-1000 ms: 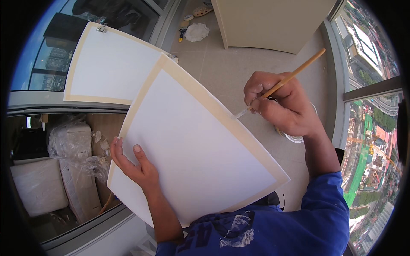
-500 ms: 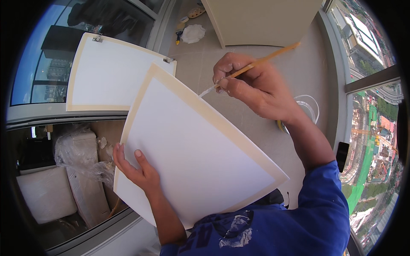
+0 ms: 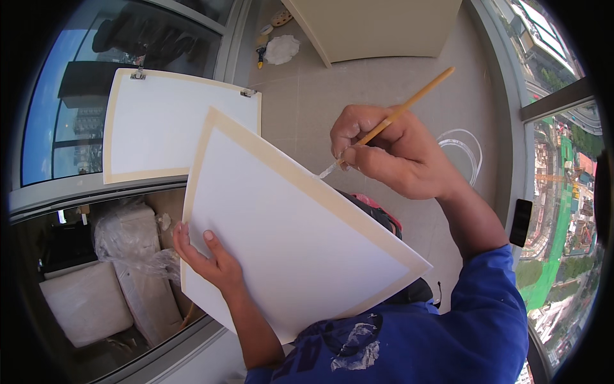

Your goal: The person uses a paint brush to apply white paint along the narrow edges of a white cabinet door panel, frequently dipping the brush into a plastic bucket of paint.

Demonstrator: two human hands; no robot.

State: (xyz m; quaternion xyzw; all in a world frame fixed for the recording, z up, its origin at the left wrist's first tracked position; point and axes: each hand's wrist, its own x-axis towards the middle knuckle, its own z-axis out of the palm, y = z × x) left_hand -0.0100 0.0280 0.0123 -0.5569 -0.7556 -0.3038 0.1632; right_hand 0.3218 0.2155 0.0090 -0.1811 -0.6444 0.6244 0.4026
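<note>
A white board with a cream border along its edges leans tilted against my lap. My left hand lies on its left side, thumb spread from the fingers, which reach the board's edge. Above the upper right edge, my right hand pinches a thin paintbrush with an orange-brown wooden handle. The brush's whitish tip touches the cream border or its edge. White smears mark the right fingers. Behind stands a second white board with the same kind of border, metal clips on its top edge.
A beige panel-like piece stands at the far side. Near it on the floor lie a white crumpled cloth or sheet, a yellow-and-black brush and a clog. Plastic-wrapped items lie at left; windows flank both sides.
My right hand and the paintbrush have moved down and right along the border. The board's top corner sits lower and further left. My left hand has stayed almost in place.
</note>
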